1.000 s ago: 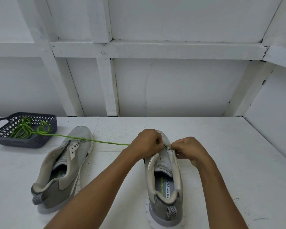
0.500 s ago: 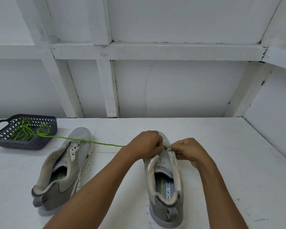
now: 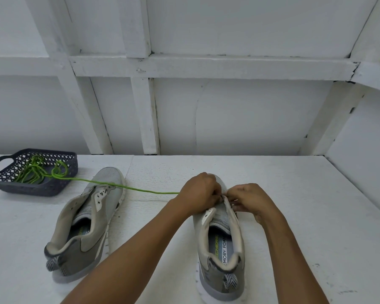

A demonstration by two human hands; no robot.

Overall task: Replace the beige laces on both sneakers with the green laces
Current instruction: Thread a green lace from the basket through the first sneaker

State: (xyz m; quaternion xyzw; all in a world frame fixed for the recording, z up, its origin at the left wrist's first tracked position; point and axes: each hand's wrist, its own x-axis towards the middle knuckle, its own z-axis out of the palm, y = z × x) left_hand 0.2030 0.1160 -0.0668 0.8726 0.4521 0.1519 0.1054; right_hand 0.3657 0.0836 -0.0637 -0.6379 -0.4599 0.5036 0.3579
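Two grey sneakers stand on the white table with no laces in their eyelets. The left sneaker [image 3: 86, 222] lies tilted toward the left. Over the front eyelets of the right sneaker [image 3: 219, 249] both my hands meet. My left hand [image 3: 200, 191] pinches the green lace [image 3: 140, 189], which runs taut leftward across the left sneaker's toe into the basket. My right hand [image 3: 250, 198] pinches the right eyelet flap. The lace tip is hidden between my fingers.
A dark perforated basket [image 3: 9, 185] at the far left holds a tangle of green laces [image 3: 35, 174]. White walls with beams stand behind the table and along its right side.
The stretched lace has shifted slightly and the tangle in the basket has moved a little. Both hands stay at the front eyelets, fingers working closer together.
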